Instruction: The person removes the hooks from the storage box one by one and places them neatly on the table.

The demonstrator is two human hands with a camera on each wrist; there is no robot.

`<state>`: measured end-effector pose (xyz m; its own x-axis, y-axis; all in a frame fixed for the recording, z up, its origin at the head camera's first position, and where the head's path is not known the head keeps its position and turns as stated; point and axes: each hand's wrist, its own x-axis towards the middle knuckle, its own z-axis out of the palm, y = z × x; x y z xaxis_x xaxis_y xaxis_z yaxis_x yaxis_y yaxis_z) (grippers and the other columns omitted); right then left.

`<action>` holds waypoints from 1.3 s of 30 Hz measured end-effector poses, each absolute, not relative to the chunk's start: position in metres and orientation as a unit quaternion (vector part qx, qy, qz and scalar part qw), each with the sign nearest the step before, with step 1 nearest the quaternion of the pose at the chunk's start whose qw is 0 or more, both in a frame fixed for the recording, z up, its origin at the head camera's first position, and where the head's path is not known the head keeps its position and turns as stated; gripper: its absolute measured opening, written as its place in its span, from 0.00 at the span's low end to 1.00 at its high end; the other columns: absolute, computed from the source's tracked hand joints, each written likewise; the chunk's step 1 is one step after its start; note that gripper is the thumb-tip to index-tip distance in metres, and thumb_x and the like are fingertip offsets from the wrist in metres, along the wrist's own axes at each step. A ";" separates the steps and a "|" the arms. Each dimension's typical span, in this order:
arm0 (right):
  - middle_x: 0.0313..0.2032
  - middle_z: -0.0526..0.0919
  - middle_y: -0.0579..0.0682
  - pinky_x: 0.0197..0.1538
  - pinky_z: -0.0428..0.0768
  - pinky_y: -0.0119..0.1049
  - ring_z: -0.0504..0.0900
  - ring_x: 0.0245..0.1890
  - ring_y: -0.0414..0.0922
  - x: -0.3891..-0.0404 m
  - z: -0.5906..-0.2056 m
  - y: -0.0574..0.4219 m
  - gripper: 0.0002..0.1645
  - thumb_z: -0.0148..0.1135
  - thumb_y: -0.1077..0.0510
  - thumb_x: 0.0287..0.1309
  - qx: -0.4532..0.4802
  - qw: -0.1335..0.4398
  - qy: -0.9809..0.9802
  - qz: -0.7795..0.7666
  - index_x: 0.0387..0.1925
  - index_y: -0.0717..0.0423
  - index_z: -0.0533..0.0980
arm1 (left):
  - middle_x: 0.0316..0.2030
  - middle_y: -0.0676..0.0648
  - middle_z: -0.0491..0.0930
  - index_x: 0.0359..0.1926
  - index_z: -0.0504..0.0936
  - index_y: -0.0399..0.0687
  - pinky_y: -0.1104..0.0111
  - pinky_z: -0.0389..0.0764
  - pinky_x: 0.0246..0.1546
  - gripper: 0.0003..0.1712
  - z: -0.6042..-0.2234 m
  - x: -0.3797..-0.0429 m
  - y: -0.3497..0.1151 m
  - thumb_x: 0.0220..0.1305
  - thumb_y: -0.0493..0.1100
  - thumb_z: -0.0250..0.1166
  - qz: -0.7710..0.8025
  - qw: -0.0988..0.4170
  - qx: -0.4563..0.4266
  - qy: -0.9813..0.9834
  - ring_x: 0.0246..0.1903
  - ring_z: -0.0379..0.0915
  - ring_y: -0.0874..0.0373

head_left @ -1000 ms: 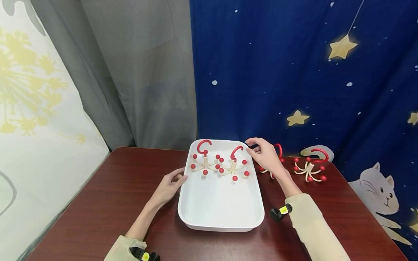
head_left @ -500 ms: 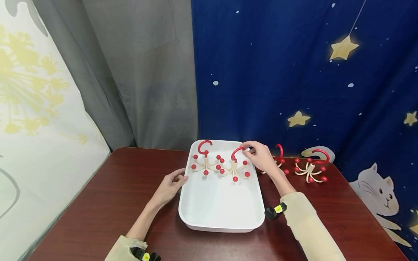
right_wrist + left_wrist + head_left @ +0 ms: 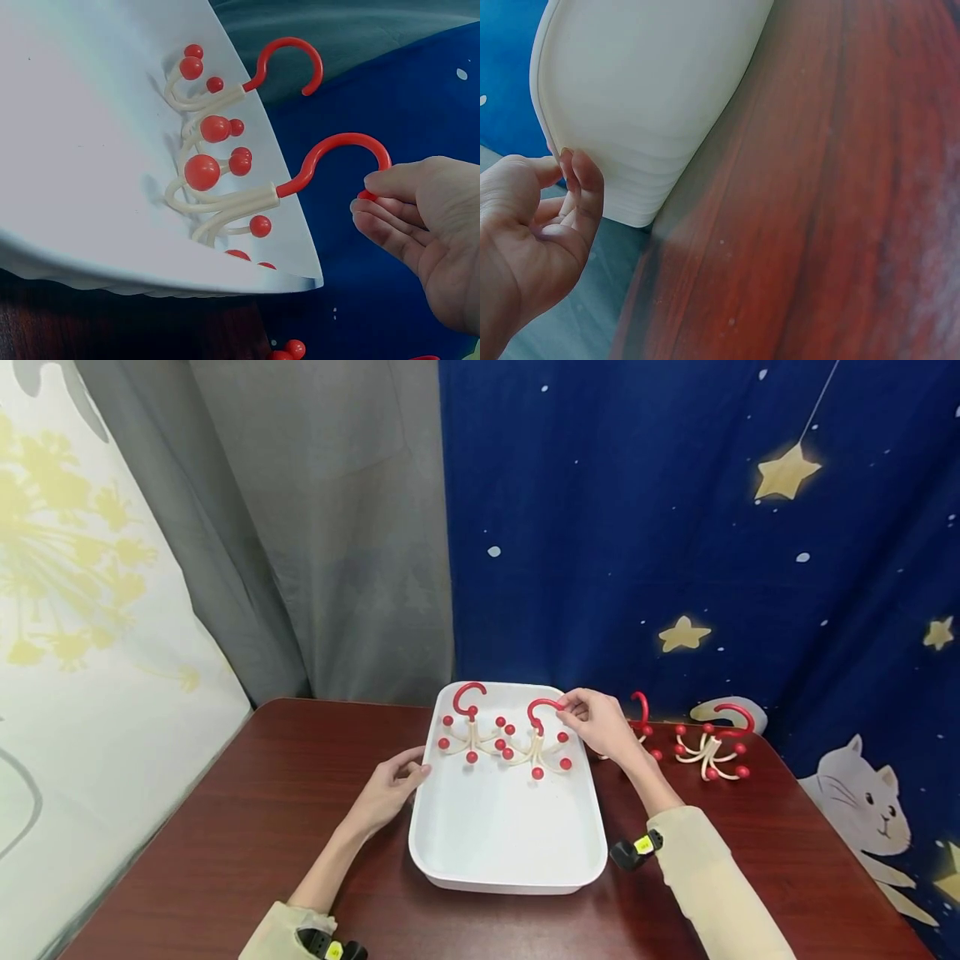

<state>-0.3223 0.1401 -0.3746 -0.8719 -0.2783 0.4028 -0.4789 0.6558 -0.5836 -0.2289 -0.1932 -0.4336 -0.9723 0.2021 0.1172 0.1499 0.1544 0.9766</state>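
Note:
A white tray (image 3: 510, 835) holds two claw-shaped hanging hooks, each with a red hook on top and cream curved arms tipped with red balls. My left hand (image 3: 390, 789) pinches the tray's left rim, with the thumb (image 3: 546, 171) on one side and fingers on the other. At the far right of the tray my right hand (image 3: 600, 720) pinches the free end of the red hook of the right claw hanger (image 3: 536, 745). In the right wrist view that hook (image 3: 349, 140) curves into my fingertips. Beside it stands the left claw hanger (image 3: 472, 735), untouched.
Two more claw hangers stand on the brown table (image 3: 300, 802) right of the tray: one (image 3: 642, 710) partly hidden behind my right hand, another (image 3: 712, 752) farther right. A grey curtain (image 3: 360, 568) and a blue starry curtain (image 3: 570, 568) hang behind the table.
My right hand has moved left from the tray's far right corner and taken hold of the right hanger's hook, which has turned slightly. The left hand stays on the rim.

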 end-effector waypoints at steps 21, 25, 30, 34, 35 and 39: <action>0.29 0.80 0.45 0.34 0.78 0.33 0.78 0.28 0.39 -0.304 -0.354 0.149 0.08 0.63 0.55 0.55 0.236 0.232 -0.874 0.355 0.36 0.54 0.78 | 0.37 0.25 0.71 0.62 0.63 0.33 0.65 0.76 0.30 0.28 -0.432 -0.227 -0.193 0.65 0.39 0.57 0.636 0.023 0.113 0.763 0.28 0.73 0.45; 0.29 0.80 0.43 0.35 0.78 0.31 0.77 0.28 0.37 -0.298 -0.348 0.152 0.08 0.64 0.54 0.54 0.234 0.249 -0.872 0.350 0.35 0.52 0.78 | 0.37 0.25 0.71 0.62 0.63 0.33 0.67 0.76 0.29 0.27 -0.433 -0.227 -0.193 0.65 0.39 0.57 0.636 0.023 0.113 0.763 0.29 0.74 0.44; 0.28 0.79 0.42 0.33 0.77 0.28 0.77 0.27 0.35 -0.291 -0.340 0.156 0.07 0.65 0.55 0.53 0.241 0.268 -0.861 0.358 0.34 0.52 0.78 | 0.37 0.25 0.71 0.62 0.63 0.32 0.64 0.76 0.29 0.27 -0.433 -0.227 -0.193 0.64 0.38 0.57 0.633 0.019 0.113 0.765 0.27 0.73 0.47; 0.27 0.80 0.42 0.33 0.77 0.27 0.78 0.26 0.35 -0.286 -0.335 0.161 0.08 0.65 0.55 0.52 0.239 0.279 -0.854 0.367 0.35 0.52 0.78 | 0.36 0.26 0.72 0.62 0.64 0.33 0.63 0.76 0.30 0.27 -0.432 -0.227 -0.193 0.64 0.38 0.57 0.629 0.015 0.113 0.769 0.26 0.73 0.48; 0.27 0.80 0.42 0.33 0.76 0.27 0.78 0.26 0.36 -0.284 -0.335 0.162 0.08 0.65 0.54 0.52 0.238 0.282 -0.853 0.368 0.35 0.52 0.79 | 0.36 0.26 0.72 0.62 0.64 0.33 0.63 0.76 0.30 0.27 -0.432 -0.227 -0.193 0.64 0.38 0.57 0.628 0.015 0.113 0.770 0.26 0.73 0.48; 0.27 0.80 0.43 0.32 0.76 0.26 0.78 0.25 0.37 -0.278 -0.331 0.169 0.08 0.66 0.55 0.52 0.236 0.291 -0.849 0.372 0.34 0.53 0.79 | 0.36 0.26 0.72 0.62 0.63 0.33 0.62 0.76 0.31 0.27 -0.432 -0.227 -0.193 0.64 0.38 0.57 0.626 0.018 0.113 0.771 0.28 0.73 0.45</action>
